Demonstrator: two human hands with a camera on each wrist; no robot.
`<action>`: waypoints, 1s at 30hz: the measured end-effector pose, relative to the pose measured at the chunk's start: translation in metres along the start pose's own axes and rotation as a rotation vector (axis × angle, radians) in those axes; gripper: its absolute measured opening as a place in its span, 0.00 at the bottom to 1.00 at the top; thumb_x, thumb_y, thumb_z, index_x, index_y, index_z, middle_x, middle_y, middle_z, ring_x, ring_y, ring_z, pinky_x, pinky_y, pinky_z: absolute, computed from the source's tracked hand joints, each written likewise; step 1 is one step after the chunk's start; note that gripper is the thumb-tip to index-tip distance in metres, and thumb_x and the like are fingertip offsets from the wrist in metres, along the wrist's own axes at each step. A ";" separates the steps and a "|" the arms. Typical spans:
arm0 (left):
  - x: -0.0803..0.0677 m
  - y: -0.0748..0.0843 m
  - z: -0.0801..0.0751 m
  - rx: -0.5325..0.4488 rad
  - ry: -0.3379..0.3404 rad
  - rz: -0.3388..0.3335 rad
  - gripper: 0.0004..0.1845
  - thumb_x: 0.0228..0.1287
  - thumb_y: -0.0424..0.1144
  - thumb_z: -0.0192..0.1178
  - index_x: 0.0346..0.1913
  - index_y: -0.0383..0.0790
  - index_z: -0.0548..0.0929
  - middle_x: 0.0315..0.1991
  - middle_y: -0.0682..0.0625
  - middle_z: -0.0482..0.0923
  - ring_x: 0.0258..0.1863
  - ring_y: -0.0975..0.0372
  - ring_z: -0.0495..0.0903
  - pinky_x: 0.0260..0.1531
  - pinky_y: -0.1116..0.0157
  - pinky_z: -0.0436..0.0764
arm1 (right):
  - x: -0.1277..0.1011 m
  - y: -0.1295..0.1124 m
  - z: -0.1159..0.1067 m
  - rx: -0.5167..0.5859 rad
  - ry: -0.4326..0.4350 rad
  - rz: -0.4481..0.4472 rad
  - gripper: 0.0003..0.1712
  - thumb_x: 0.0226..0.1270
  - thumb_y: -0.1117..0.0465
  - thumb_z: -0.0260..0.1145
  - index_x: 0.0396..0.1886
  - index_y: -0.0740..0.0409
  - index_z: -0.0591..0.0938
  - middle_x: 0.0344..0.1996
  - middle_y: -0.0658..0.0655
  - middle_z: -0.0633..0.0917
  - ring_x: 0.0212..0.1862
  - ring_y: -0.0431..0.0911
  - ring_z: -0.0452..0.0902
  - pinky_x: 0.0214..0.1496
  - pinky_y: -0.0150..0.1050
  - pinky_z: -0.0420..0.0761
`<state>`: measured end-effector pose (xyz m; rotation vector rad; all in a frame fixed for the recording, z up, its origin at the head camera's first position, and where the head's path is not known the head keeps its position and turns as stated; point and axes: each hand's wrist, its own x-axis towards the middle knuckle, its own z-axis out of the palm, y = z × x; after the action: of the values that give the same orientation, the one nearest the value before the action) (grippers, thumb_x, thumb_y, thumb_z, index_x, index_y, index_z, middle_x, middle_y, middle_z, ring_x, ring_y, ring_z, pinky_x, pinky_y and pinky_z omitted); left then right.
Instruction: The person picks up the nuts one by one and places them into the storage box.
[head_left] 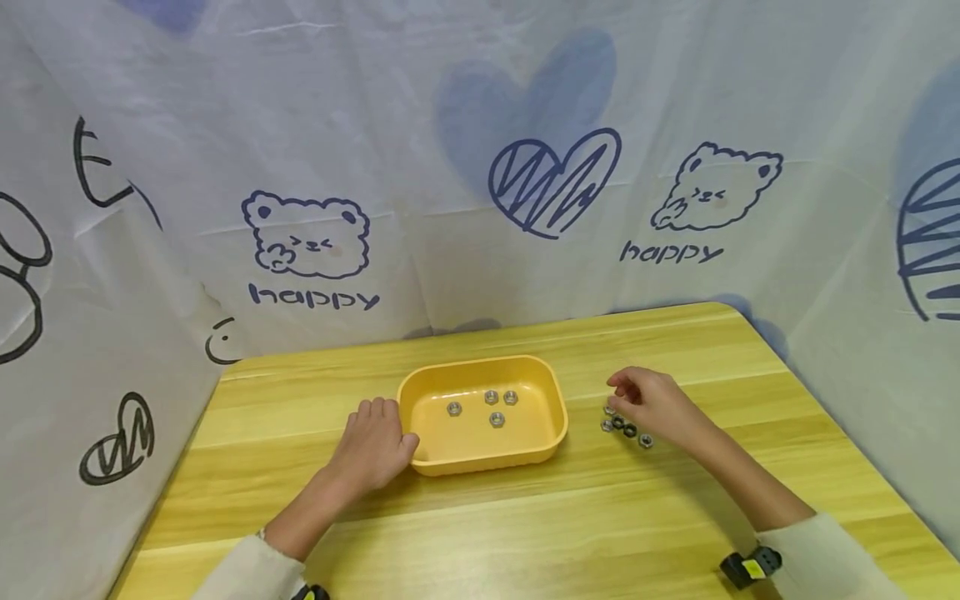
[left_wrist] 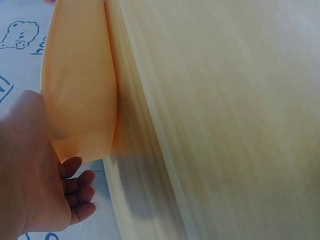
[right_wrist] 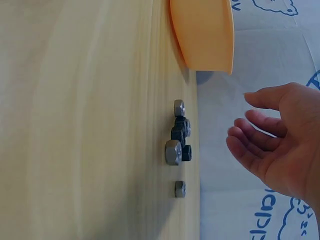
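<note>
Four silver nuts [head_left: 491, 397] already in the yellow tray [head_left: 551, 442], lying loose on its floor near the middle of the worktop [head_left: 525, 517]. Still outside: a small cluster of loose nuts [right_wrist: 177, 135] on the worktop just right of the tray, six by the right wrist view, four silver and two black, though the black ones overlapped and the count stayed uncertain. Roughly a bit under half moved across, judging by that split.

Left hand [head_left: 371, 446] resting against the tray's left end, fingers relaxed and touching its wall, gripping nothing. Right hand [head_left: 652, 400] hovering just above the cluster, fingers loosely spread and slightly curved, palm empty in the wrist view, no nut pinched yet. Printed white cloth [head_left: 480, 167] hung behind and beside the worktop.
</note>
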<state>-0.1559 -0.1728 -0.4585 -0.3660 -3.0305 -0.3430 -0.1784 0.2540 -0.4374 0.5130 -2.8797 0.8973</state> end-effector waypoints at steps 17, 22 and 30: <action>-0.001 -0.002 0.003 -0.002 0.002 0.004 0.13 0.66 0.45 0.53 0.36 0.36 0.70 0.33 0.45 0.66 0.35 0.52 0.62 0.38 0.60 0.62 | -0.019 0.017 -0.005 -0.006 -0.079 0.057 0.19 0.68 0.61 0.71 0.52 0.70 0.83 0.33 0.53 0.84 0.35 0.40 0.77 0.36 0.33 0.78; -0.001 -0.002 0.001 -0.008 -0.008 -0.002 0.13 0.66 0.45 0.52 0.36 0.36 0.70 0.33 0.45 0.66 0.35 0.52 0.62 0.38 0.59 0.61 | -0.023 0.020 -0.005 -0.014 -0.135 0.092 0.19 0.67 0.61 0.71 0.51 0.70 0.82 0.31 0.51 0.82 0.33 0.40 0.74 0.34 0.32 0.75; 0.000 -0.002 0.000 -0.008 -0.011 -0.001 0.12 0.65 0.43 0.52 0.36 0.36 0.70 0.33 0.45 0.66 0.35 0.52 0.62 0.38 0.59 0.62 | -0.030 0.026 -0.002 -0.015 -0.200 0.157 0.21 0.63 0.59 0.74 0.49 0.70 0.82 0.31 0.53 0.81 0.34 0.43 0.73 0.37 0.36 0.75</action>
<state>-0.1564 -0.1744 -0.4587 -0.3674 -3.0410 -0.3543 -0.1592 0.2838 -0.4553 0.4002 -3.1428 0.8924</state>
